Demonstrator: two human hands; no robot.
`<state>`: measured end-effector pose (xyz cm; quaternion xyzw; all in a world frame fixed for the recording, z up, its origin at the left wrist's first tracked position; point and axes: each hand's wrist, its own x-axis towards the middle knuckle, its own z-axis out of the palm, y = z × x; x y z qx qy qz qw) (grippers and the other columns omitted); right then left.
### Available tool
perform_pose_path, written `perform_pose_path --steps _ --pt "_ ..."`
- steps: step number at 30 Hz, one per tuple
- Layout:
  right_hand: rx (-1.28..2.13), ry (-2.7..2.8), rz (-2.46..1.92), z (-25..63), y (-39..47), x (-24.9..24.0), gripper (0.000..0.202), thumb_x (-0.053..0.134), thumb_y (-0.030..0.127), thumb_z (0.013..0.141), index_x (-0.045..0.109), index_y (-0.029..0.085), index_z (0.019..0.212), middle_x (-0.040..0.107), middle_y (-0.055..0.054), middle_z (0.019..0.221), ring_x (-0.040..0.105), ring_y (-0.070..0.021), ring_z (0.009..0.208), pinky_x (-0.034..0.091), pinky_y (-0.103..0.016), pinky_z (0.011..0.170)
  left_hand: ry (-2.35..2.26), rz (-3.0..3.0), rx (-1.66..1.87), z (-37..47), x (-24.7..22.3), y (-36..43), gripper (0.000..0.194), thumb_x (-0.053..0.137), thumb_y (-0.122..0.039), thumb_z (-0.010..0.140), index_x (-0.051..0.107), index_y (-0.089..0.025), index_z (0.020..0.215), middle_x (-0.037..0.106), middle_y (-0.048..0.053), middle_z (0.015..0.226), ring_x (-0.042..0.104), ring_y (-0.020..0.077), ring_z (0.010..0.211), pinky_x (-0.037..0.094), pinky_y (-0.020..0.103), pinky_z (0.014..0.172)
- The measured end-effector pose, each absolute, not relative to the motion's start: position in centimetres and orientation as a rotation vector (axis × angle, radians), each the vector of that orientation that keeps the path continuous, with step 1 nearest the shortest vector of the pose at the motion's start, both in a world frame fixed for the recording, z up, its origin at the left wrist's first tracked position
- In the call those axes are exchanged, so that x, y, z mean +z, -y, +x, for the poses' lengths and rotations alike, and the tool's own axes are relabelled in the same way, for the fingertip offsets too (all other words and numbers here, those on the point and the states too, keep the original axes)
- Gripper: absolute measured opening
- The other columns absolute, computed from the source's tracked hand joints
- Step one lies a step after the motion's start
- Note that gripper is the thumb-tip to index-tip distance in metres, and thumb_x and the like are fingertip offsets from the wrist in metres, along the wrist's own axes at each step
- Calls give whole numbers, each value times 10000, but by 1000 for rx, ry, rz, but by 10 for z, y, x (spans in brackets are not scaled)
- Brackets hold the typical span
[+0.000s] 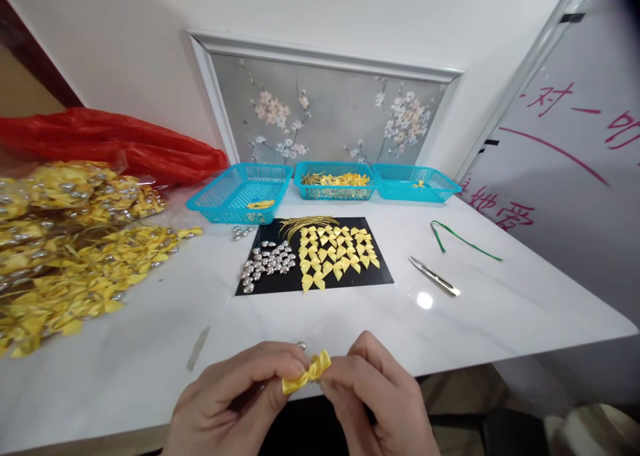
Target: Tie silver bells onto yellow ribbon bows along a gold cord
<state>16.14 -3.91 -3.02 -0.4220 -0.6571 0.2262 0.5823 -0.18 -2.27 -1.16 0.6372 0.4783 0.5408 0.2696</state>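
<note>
left hand (237, 389) and right hand (380, 393), fingers of both closed in a pinch on a yellow bow (306, 375), bow near the front edge of a white surface (150, 369), silver beads (271, 268) and rows of bows (342, 251) on a black mat (360, 281) beyond, blue baskets (220, 215) behind

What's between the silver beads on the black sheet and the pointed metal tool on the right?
Rows of yellow bows, then the edge of the black sheet and a strip of white tabletop; the head view shows this.
</note>
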Motion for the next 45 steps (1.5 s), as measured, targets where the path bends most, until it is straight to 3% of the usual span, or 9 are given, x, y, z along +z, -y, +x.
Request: perform_pose_path --steps 12,19,24,27,33,36,40,42,45 --pt "705 1499 -1007 161 41 -26 198 540 146 960 650 227 818 453 27 714 457 -103 548 340 -233 479 -1028 1860 1309 -9 -5 16 379 672 -24 803 786 -375 889 798 -72 857 766 130 769 598 138 708" --pt "955 1326 -1158 160 46 -29 69 570 187 935 575 256 942 654 33 743 649 -126 639 511 -196 618 -1106 1980 1325 -9 -9 16 403 650 -26 807 796 -388 910 806 -67 859 761 126 777 564 125 720" --pt "607 1578 -1106 173 34 -22 180 460 165 1019 607 266 1043 684 7 842 655 -146 725 509 -230 668 -1168 1867 1309 -7 -13 9 321 683 -80 810 800 -378 844 807 -64 831 753 135 745 561 128 692" --pt "437 1766 -1075 183 15 -9 189 483 163 1004 657 233 987 679 -43 929 657 -196 860 519 -291 745 -1185 1833 1293 -4 -14 3 258 684 -121 823 808 -345 793 799 -36 799 749 148 725 557 131 665" --pt "561 2118 -1108 178 -7 18 200 511 96 938 641 185 814 592 -26 740 563 -164 634 414 -283 588 -1131 1807 1221 -1 -10 -3 241 673 -151 823 853 -311 808 796 34 834 732 199 761 558 209 724" --pt "769 1929 -1044 172 -17 24 189 577 70 829 583 190 683 543 -17 693 502 -172 669 409 -311 655 -1129 1618 1194 0 -11 -8 161 737 -195 775 855 -305 774 786 37 847 702 217 803 522 237 758" --pt "1092 1533 -953 168 -47 25 150 634 246 852 572 208 722 604 -20 756 560 -172 726 496 -299 657 -1124 1417 1113 2 -13 -14 78 788 -297 772 814 -255 712 728 18 731 629 190 728 486 233 688" --pt "1195 1386 -937 169 -64 22 257 571 428 920 538 215 779 605 -13 771 591 -153 656 520 -271 545 -1123 1294 1083 3 -11 -16 129 789 -362 794 807 -240 755 720 12 754 598 170 719 470 219 665" --pt "1287 1173 -882 173 -83 14 439 649 622 840 493 217 769 545 35 714 571 -109 575 576 -278 542 -1094 1140 1066 2 -8 -15 173 804 -402 788 810 -229 794 744 23 861 604 162 781 473 207 701"
